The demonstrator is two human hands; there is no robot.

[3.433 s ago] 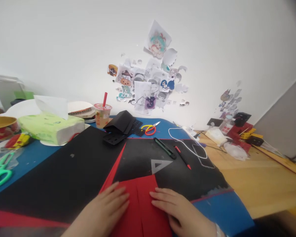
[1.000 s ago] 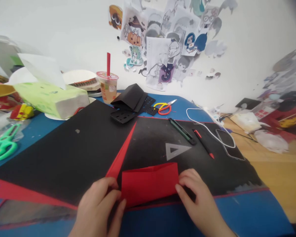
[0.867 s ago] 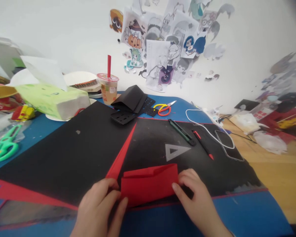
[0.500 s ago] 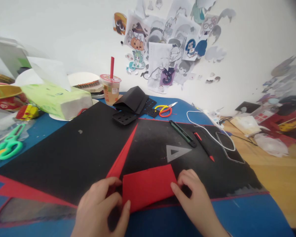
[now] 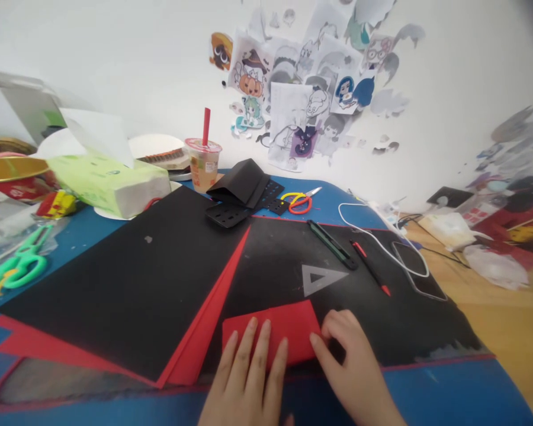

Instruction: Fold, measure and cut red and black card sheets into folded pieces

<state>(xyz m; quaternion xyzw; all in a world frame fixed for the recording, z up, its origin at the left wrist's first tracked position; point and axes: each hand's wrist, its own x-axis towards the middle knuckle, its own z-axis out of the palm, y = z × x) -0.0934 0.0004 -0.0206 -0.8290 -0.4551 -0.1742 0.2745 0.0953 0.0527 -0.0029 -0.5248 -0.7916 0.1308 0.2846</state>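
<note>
A folded piece of red paper (image 5: 293,322) lies on the black mat (image 5: 359,325) near its front edge. My left hand (image 5: 253,367) rests flat across the paper's left part, fingers stretched out and slightly spread. At the paper's right edge, my right hand (image 5: 350,355) pinches it between thumb and curled fingers. Left of the hands lies a large black sheet (image 5: 115,272), with red sheets (image 5: 204,331) showing beneath it. Just beyond the folded paper sits a triangle ruler (image 5: 322,279).
A utility knife (image 5: 332,244), a red-and-black pen (image 5: 369,267) and a phone (image 5: 417,269) under a white cable lie to the right. Behind are scissors (image 5: 299,201), folded black card (image 5: 242,183) and a drink cup (image 5: 203,163). Green scissors (image 5: 20,263) lie at left.
My left hand has moved from gripping the red paper's left edge to lying flat on top of it. My right hand keeps its hold at the right edge.
</note>
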